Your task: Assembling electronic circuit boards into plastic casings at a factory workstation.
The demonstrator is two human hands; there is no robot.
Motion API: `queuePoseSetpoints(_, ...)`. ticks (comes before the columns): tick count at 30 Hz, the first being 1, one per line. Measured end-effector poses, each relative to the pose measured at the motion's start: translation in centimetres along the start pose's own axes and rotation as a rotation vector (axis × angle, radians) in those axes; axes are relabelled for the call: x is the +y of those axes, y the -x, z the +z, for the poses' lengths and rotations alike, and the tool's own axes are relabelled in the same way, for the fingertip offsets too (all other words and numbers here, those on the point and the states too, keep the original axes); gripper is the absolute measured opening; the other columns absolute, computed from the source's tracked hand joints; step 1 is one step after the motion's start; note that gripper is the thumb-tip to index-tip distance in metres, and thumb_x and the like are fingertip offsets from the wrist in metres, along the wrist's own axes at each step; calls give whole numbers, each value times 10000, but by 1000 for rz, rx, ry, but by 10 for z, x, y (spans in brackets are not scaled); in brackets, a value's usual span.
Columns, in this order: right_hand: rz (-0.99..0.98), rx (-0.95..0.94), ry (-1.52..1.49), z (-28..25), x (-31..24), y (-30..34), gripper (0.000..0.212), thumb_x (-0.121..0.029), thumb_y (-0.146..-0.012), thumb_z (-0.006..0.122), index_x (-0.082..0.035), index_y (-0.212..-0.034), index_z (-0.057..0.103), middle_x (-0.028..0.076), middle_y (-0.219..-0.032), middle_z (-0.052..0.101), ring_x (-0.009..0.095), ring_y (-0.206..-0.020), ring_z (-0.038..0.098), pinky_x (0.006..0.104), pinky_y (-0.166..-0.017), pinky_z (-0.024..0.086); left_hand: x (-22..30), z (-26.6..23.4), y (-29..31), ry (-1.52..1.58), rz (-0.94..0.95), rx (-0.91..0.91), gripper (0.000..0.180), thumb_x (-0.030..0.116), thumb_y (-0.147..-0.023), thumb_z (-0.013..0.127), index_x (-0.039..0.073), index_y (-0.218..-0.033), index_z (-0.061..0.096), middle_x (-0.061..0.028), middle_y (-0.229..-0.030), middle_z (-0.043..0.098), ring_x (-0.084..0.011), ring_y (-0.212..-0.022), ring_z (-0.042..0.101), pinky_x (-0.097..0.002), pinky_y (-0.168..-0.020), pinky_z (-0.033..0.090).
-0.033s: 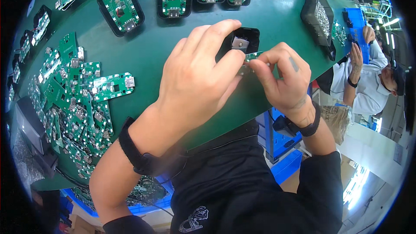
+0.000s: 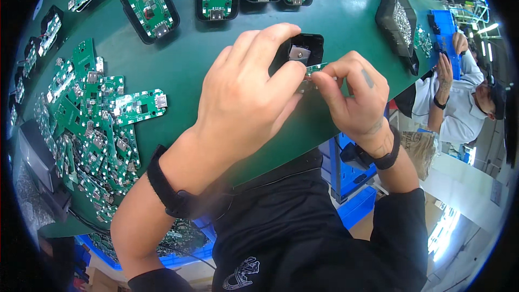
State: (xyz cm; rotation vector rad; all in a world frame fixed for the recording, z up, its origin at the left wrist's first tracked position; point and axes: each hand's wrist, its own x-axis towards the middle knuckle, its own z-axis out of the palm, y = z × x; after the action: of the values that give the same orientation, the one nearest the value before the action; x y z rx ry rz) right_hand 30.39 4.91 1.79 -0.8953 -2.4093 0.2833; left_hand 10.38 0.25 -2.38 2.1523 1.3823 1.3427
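In front of me both hands meet on a small green circuit board, mostly hidden by the fingers. My left hand pinches its left side between thumb and forefinger, while the other fingers stretch over a black plastic casing. My right hand is closed on the board's right side with thumb and bent forefinger. Just beyond the board, the casing lies on the green mat, its left part covered by my left hand. A silvery metal piece shows inside it.
A heap of green circuit boards spreads over the left of the green tabletop. Casings with boards inside stand along the far side. A black tray of small metal parts is at far right, near a co-worker's hands.
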Motion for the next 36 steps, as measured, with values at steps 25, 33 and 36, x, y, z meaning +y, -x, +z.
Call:
queuePoseSetpoints(25,-80,108,2,10,-8,10,274,-43,-713,892,-69,-946,750,54,-829,692,214,-684,670,311,-564,534,4,-2,0,-18,-72,71,410,104,-533,930,90,-912,774,-91,-1217,627,-126,-610,493,-272,-535,455)
queuePoseSetpoints(33,-290,76,183,-3,-2,-2,334,-31,-631,860,-70,-946,755,23,-824,677,190,-696,658,296,-562,529,4,-2,0,-30,-66,69,412,107,-546,940,82,-922,774,-99,-1228,635,-137,-617,492,-278,-548,460)
queuePoseSetpoints(36,-311,34,221,-12,-3,-7,308,-66,-668,865,-77,-953,748,18,-819,673,187,-695,656,299,-568,531,4,-3,-1,-17,-63,68,417,106,-545,939,79,-926,773,-101,-1234,640,-139,-620,495,-279,-549,461)
